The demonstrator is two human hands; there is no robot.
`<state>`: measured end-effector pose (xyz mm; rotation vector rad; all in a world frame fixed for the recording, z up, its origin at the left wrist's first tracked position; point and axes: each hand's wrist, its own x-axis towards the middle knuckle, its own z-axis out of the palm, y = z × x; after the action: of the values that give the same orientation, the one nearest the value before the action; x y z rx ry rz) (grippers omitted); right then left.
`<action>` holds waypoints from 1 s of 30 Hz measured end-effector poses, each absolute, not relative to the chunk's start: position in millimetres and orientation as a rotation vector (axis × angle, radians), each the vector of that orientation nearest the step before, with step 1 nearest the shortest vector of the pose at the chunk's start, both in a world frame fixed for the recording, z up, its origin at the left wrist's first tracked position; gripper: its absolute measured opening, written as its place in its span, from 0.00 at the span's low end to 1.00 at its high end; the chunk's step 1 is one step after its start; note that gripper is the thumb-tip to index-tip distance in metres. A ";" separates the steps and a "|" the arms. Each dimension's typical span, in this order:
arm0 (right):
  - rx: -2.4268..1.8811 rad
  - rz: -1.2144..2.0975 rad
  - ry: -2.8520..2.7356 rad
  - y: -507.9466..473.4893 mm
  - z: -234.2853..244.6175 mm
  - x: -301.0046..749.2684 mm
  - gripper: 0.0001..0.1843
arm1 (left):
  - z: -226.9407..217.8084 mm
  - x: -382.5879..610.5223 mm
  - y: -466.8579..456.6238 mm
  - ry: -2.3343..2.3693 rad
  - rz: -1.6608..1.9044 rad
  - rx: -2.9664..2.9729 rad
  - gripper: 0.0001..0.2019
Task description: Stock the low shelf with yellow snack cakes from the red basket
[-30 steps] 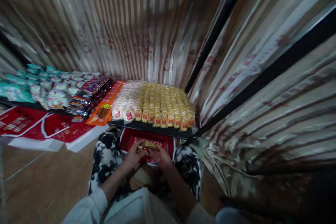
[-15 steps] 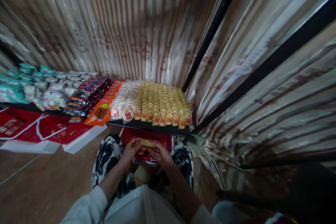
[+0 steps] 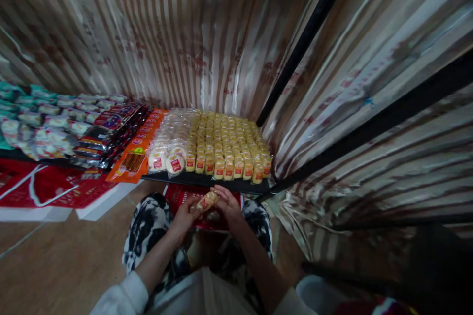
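Observation:
Both my hands meet in front of me, just below the front edge of a low black shelf (image 3: 221, 185). My left hand (image 3: 183, 215) and my right hand (image 3: 227, 205) are closed on one small yellow snack packet with a red label (image 3: 207, 201), which lies tilted between them. On the shelf above stand several rows of the same yellow packets (image 3: 227, 147), with round white packets (image 3: 168, 150) to their left. A red box (image 3: 177, 194) lies under my hands, between my knees in black-and-white trousers.
Left along the shelf lie orange packets (image 3: 135, 152), dark red packets (image 3: 107, 130) and pale green-white ones (image 3: 37, 123). Red and white cartons (image 3: 55, 194) sit on the wooden floor at left. Striped shiny curtains and black bars close the back and right.
My hands have lifted the packet up toward the shelf edge and tilted it. The view has shifted slightly, with the shelf now nearer my hands.

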<state>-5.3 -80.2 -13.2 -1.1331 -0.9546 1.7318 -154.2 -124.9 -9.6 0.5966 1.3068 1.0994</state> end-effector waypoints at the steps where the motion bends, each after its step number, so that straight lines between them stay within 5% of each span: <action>1: -1.134 1.703 -0.990 -78.0 -14.6 -6.7 0.26 | -10.5 -154.0 -122.7 1.306 1.082 0.627 0.20; 12: -1.403 1.018 -1.320 -64.5 -24.5 -27.6 0.19 | 1.9 -147.0 -76.6 1.522 1.325 0.714 0.15; 30: -1.383 0.908 -1.486 -40.7 -30.3 -15.5 0.16 | -24.5 -129.6 -39.8 1.917 1.304 1.188 0.15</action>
<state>-15.5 -40.7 -30.3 -1.3826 -1.4863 0.9081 -129.6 -39.8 -24.5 1.1883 1.9175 1.3042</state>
